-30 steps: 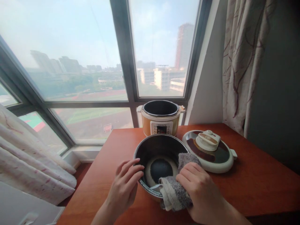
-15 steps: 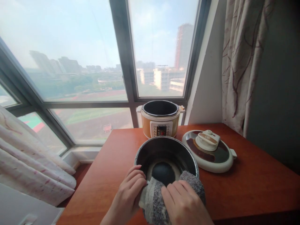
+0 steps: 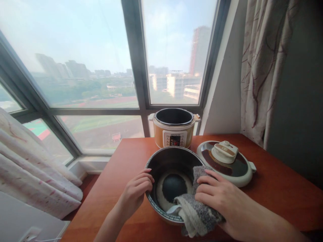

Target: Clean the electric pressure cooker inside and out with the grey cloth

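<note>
A dark inner pot (image 3: 165, 158) with a worn pale ring around its base stands on the table in front of me. My left hand (image 3: 137, 188) grips its left rim, the fingers curled over the edge to the inside. On the right side, my right hand (image 3: 217, 193) presses a grey, fuzzy cloth (image 3: 199, 211) over the rim. The cloth is bunched, with part of it inside the pot and part hanging outside. A pale tag or strip (image 3: 173, 209) sticks out from it over the near rim.
Behind the pot stands a yellow and white pressure cooker body (image 3: 174, 131) without its lid. The round cooker lid (image 3: 224, 161) lies to the right on the reddish wooden table (image 3: 111, 178). Windows rise behind the table, with a curtain (image 3: 32, 171) at the left.
My right hand and the cloth have shifted along the rim from the near side to the right side. My left hand has come away from the cloth and now holds the rim alone.
</note>
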Demonstrator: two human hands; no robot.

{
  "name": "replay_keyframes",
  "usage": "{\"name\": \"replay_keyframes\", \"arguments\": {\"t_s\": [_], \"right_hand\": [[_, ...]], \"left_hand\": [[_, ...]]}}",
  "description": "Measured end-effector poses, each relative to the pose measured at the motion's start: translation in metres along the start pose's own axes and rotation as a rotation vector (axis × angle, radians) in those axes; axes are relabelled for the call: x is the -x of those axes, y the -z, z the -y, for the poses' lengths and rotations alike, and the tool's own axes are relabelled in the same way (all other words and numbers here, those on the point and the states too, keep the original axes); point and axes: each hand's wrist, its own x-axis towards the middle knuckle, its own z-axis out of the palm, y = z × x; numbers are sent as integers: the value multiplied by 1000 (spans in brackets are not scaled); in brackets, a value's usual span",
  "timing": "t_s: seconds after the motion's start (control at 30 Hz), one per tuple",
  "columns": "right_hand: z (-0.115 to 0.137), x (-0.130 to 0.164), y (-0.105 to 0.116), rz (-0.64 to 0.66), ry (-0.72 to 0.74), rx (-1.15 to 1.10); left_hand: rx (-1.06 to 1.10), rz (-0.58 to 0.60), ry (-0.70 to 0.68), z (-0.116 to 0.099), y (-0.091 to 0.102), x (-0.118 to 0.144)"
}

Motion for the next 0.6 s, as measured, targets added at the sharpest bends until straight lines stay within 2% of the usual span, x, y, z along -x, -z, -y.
{"name": "replay_keyframes", "arguments": {"t_s": [0.17,0.3,0.43,0.6], "right_hand": [[-39,-8,13,83,91,-83],[-61,-8,11,39,108,-171],[-61,-3,7,-23,72,-205],[-55,7,4,-130,-32,-255]], "left_hand": [[57,-33,34,13,2,-5],[59,-72,39,16,-1,-6],[48,-91,72,13,0,-6],[41,-14,132,4,13,-9]]}}
